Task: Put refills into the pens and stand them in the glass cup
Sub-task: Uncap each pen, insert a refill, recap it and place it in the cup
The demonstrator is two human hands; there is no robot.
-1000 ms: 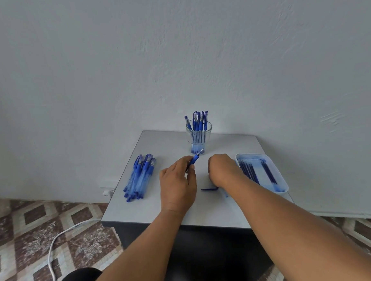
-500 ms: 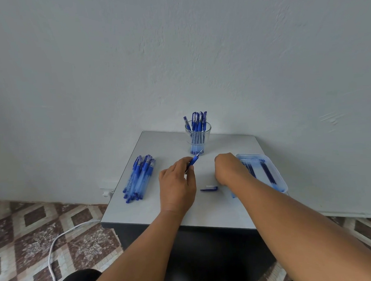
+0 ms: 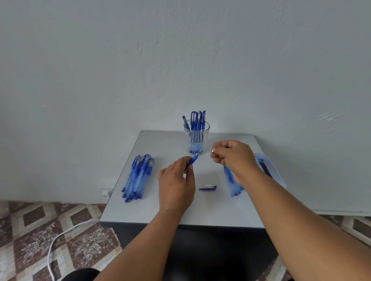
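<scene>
My left hand grips a blue pen by its barrel, tip pointing up and right toward the glass cup. The cup stands at the back of the grey table and holds several capped blue pens. My right hand is raised just right of the pen tip and pinches a small silver-looking piece between thumb and forefinger. A blue pen cap lies on the table between my hands. Several refills lie under my right wrist.
A pile of several blue pens lies on the table's left side. A clear plastic tray with dark refills sits at the right edge, partly behind my right arm. A white cable runs over the tiled floor at the left.
My right hand has lifted off the table and moved up toward the pen tip, now pinching a small piece. The cap it uncovered lies on the table. My left hand has stayed put.
</scene>
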